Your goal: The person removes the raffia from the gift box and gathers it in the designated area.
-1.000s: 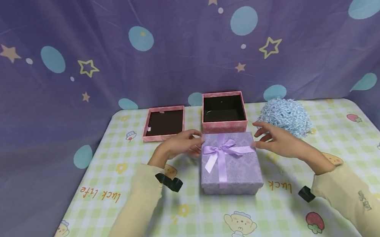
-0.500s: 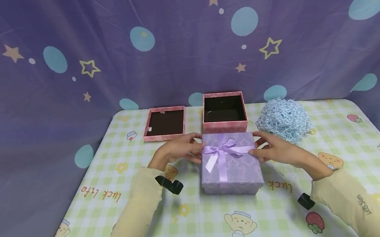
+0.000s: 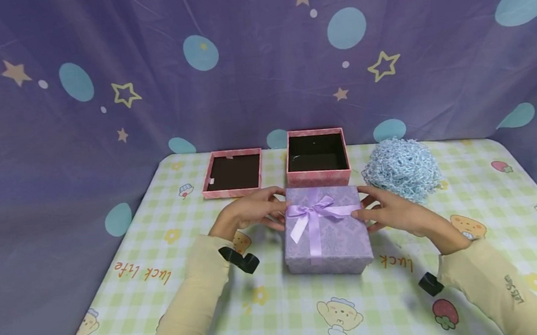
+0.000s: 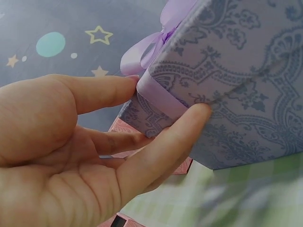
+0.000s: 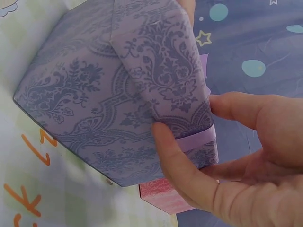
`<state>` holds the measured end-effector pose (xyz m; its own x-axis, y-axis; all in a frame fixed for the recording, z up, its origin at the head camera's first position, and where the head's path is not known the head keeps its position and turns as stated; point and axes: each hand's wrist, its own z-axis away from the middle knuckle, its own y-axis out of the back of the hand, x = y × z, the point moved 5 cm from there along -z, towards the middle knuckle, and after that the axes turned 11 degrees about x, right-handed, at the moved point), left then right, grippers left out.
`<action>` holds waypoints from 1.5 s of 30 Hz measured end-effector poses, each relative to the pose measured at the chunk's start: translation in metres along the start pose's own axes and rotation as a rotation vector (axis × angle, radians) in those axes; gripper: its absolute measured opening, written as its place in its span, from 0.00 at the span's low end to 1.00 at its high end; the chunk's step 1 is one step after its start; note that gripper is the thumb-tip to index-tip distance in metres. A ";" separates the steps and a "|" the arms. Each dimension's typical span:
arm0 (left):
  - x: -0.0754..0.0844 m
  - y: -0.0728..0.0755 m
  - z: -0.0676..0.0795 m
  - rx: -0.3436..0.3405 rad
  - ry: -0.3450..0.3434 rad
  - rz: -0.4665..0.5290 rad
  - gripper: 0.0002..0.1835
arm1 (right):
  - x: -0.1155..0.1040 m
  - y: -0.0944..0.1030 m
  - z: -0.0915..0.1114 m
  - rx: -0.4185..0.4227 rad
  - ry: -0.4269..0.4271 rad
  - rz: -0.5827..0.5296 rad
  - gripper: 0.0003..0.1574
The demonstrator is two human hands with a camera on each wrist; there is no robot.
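A lavender gift box (image 3: pixel 330 256) with a damask pattern stands on the table, its lid (image 3: pixel 342 230) on and tied with a satin ribbon bow (image 3: pixel 318 211). My left hand (image 3: pixel 258 209) holds the lid's left side, thumb at the top edge by the ribbon and a fingertip (image 4: pixel 201 111) at the lid's lower edge. On the opposite side, my right hand (image 3: pixel 391 210) grips the lid the same way. In the right wrist view, one fingertip (image 5: pixel 162 128) lies on the seam between lid and base, while the thumb touches the upper corner.
Behind the gift box stands an open pink box (image 3: pixel 318 178) with a black inside. Left of it lies its upturned pink lid (image 3: pixel 234 193). A heap of blue shredded paper (image 3: pixel 402 168) sits at the back right. A purple curtain (image 3: pixel 259 71) hangs behind the checked tablecloth (image 3: pixel 245 326).
My right hand has closed in on the box's right side and taken hold of the lid there. My left hand has shifted slightly onto the lid's left edge. The box stays in place.
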<state>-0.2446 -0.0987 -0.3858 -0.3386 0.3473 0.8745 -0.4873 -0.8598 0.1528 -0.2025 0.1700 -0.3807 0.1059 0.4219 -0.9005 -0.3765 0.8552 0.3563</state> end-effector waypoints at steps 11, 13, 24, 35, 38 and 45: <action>0.002 0.000 0.002 -0.001 -0.005 -0.003 0.28 | -0.002 0.000 0.002 0.003 -0.009 0.014 0.53; 0.002 0.000 0.002 -0.001 -0.007 -0.005 0.27 | -0.003 0.000 0.002 0.002 -0.009 0.014 0.53; 0.003 0.000 0.004 -0.005 -0.020 -0.023 0.27 | -0.002 0.002 0.002 0.004 -0.013 0.017 0.53; 0.009 -0.001 0.008 -0.007 -0.023 -0.020 0.28 | -0.005 0.003 0.004 0.007 -0.009 0.017 0.53; 0.009 0.000 0.008 -0.009 -0.027 -0.021 0.28 | -0.006 0.004 0.004 0.009 -0.011 0.023 0.53; 0.011 0.001 0.008 -0.007 -0.043 -0.024 0.28 | -0.008 0.005 0.004 0.008 -0.007 0.030 0.54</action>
<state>-0.2427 -0.0986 -0.3722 -0.2917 0.3511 0.8897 -0.5006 -0.8487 0.1707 -0.2017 0.1723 -0.3706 0.1007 0.4494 -0.8876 -0.3718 0.8445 0.3854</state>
